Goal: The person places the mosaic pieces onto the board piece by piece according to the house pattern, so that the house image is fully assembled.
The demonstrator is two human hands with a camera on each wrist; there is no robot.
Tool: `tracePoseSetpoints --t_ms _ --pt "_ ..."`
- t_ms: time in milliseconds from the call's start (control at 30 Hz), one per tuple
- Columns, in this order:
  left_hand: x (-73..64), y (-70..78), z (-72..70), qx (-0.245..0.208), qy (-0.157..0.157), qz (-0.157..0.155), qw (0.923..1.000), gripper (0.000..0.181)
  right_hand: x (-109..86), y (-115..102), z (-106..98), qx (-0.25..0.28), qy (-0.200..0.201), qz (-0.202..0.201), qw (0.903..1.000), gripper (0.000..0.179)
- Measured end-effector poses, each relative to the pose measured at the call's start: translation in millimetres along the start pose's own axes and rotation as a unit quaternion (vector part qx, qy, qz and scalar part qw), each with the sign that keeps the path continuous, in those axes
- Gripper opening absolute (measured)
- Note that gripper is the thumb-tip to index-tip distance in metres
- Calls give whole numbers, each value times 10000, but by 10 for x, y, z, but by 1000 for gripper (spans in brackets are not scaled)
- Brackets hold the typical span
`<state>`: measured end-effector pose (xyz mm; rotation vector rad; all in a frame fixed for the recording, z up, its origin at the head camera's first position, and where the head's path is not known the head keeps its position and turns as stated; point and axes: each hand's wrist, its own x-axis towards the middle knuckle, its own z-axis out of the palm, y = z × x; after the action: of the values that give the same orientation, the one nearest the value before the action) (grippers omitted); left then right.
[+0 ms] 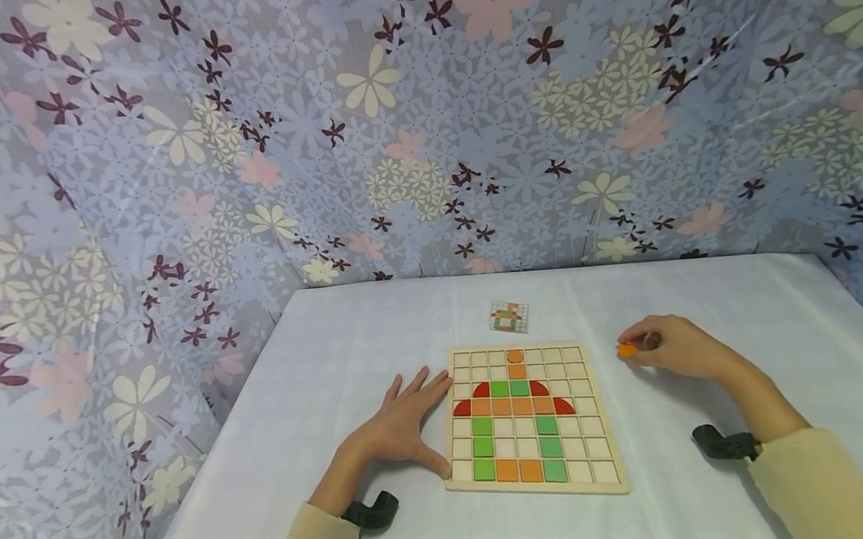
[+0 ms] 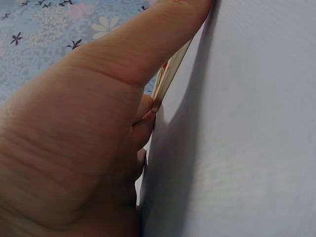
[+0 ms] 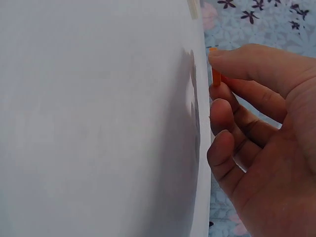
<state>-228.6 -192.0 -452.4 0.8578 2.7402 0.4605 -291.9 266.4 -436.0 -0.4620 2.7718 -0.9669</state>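
A pale wooden grid board (image 1: 582,489) lies on the table, with green, orange and red tiles in some of its square cells. An orange round tile (image 1: 515,356) sits in the top row, above a column of orange and green. Spread along the board's left edge, my left hand (image 1: 401,430) touches it with thumb and fingertips. To the right of the board my right hand (image 1: 681,348) pinches a small orange tile (image 3: 216,76) between thumb and fingers. The tile is seen edge-on in the right wrist view, and its shape is partly covered by the fingers.
Behind the board lies a small card (image 1: 509,317) printed with a coloured grid pattern. A white cloth (image 1: 375,323) covers the table. A flowered curtain (image 1: 422,136) hangs at the back and left. Black wrist mounts (image 1: 373,511) sit at both wrists.
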Motion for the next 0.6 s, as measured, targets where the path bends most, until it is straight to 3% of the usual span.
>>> tracePoseSetpoints --t_ms 367,600 --pt "-4 13 -16 25 -14 9 10000 133 98 -159 72 169 -110 -146 9997 34" --pt "-8 20 -20 -20 -40 10 10000 133 197 -240 133 260 -225 -462 9983 32"
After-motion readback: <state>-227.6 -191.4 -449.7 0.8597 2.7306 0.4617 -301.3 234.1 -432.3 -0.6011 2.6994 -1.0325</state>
